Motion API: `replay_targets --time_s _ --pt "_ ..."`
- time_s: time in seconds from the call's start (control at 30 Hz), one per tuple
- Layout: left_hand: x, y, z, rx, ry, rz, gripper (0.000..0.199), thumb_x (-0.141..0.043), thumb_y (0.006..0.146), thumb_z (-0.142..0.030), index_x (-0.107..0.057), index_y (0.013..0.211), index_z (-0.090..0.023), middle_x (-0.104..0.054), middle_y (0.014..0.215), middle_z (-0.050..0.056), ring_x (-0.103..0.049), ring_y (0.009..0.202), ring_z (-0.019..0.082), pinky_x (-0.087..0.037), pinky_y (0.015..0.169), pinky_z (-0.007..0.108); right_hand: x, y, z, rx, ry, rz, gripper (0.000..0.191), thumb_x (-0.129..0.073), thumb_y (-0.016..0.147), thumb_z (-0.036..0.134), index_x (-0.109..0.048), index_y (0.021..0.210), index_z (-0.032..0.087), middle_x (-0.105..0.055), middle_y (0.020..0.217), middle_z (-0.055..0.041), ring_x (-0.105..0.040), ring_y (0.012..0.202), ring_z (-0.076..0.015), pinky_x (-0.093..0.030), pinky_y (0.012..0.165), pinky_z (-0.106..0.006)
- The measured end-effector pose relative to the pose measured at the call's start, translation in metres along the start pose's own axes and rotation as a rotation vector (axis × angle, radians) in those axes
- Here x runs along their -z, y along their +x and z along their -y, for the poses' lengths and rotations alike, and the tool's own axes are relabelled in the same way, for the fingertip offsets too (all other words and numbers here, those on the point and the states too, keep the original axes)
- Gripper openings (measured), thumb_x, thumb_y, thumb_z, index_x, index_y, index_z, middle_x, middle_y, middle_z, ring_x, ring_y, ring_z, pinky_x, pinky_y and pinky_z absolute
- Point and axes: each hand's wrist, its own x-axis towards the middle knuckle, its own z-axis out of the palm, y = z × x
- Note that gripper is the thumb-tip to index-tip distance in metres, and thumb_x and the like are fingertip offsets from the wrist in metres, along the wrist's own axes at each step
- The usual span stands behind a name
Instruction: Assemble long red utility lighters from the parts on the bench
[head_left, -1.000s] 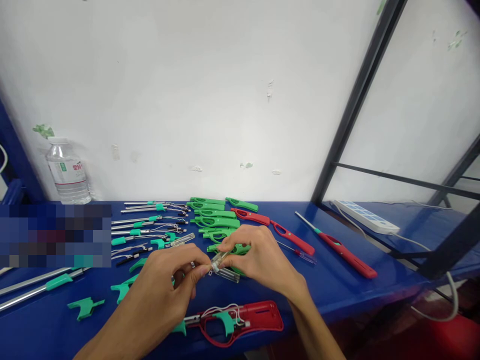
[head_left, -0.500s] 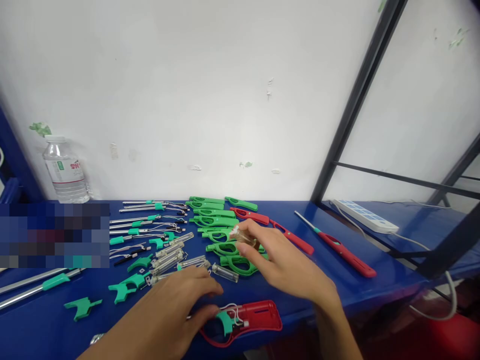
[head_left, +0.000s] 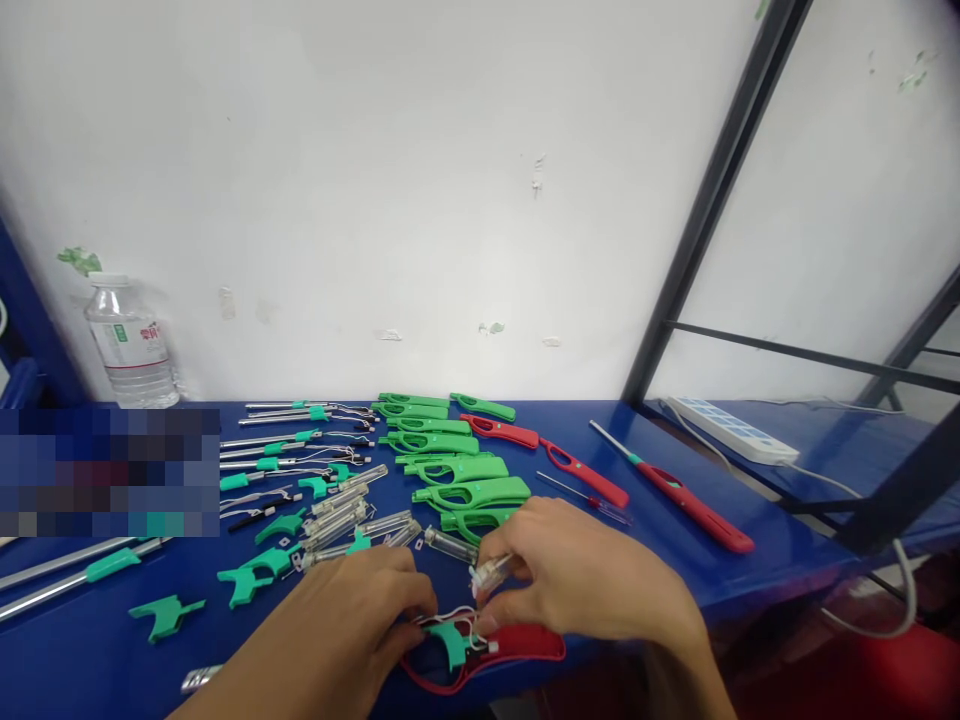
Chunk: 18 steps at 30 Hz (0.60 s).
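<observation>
In front of me on the blue table lies an open red lighter shell (head_left: 534, 643), a green trigger (head_left: 452, 643) and thin white wires inside it. My left hand (head_left: 367, 620) is closed on the shell's front end, thumb and fingers pinched together; what lies between the fingertips is partly hidden. Between the fingers of my right hand (head_left: 559, 565) is a clear lighter fuel tank (head_left: 491, 574), tilted just above the shell. The right fingertips are close to the white wires, whether touching I cannot tell. Several similar clear tanks (head_left: 334, 525) lie beyond my left hand.
Green lighter shells (head_left: 472, 492) are lined up behind, with red shells (head_left: 589, 474) beside them. A screwdriver (head_left: 592, 500) and a red long-necked lighter (head_left: 694, 508) lie right. Metal tubes with wires (head_left: 277, 448), loose green triggers (head_left: 166, 615) and a water bottle (head_left: 129, 340) are left.
My right hand has come down and towards me with the fuel tank, from over the green shells to the red shell. The screwdriver now shows. My left hand stays at the shell.
</observation>
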Motion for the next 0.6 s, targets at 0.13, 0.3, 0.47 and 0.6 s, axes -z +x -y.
replay_targets --time_s 0.13,0.3,0.47,0.6 --pt "-0.002 0.002 -0.002 0.017 0.021 -0.005 0.026 -0.060 0.105 -0.013 -0.082 0.102 -0.027 -0.081 0.113 0.002 -0.078 0.106 0.026 -0.051 0.088 0.035 -0.001 0.003 0.000 0.073 -0.031 -0.018 0.032 -0.086 0.095 0.031 -0.063 0.073 0.022 -0.048 0.064 0.0088 -0.038 0.066 -0.0114 -0.022 0.063 -0.031" --pt "-0.001 0.002 -0.007 0.036 0.024 0.000 0.026 -0.062 0.103 -0.009 -0.082 0.100 -0.027 -0.082 0.114 0.001 -0.078 0.107 0.025 -0.049 0.088 0.033 0.000 0.004 0.002 0.141 0.026 -0.050 0.021 -0.080 0.095 0.023 -0.067 0.079 0.023 -0.051 0.066 0.0098 -0.041 0.065 -0.0097 -0.023 0.062 -0.029" --pt "0.002 0.001 -0.013 0.043 0.029 0.001 0.030 -0.058 0.107 -0.010 -0.081 0.104 -0.028 -0.082 0.119 0.001 -0.078 0.112 0.025 -0.051 0.090 0.033 0.001 0.004 0.005 0.173 0.061 -0.088 0.023 -0.079 0.095 0.018 -0.066 0.077 0.023 -0.048 0.064 0.0098 -0.039 0.063 -0.0102 -0.023 0.061 -0.029" --pt "0.006 -0.001 -0.017 0.073 0.034 0.027 0.030 -0.057 0.107 -0.010 -0.081 0.104 -0.028 -0.083 0.119 0.002 -0.079 0.114 0.027 -0.053 0.092 0.036 0.003 0.003 0.007 0.158 0.076 -0.075 0.023 -0.079 0.095 0.018 -0.066 0.077 0.023 -0.048 0.063 0.0097 -0.040 0.062 -0.0107 -0.024 0.061 -0.029"
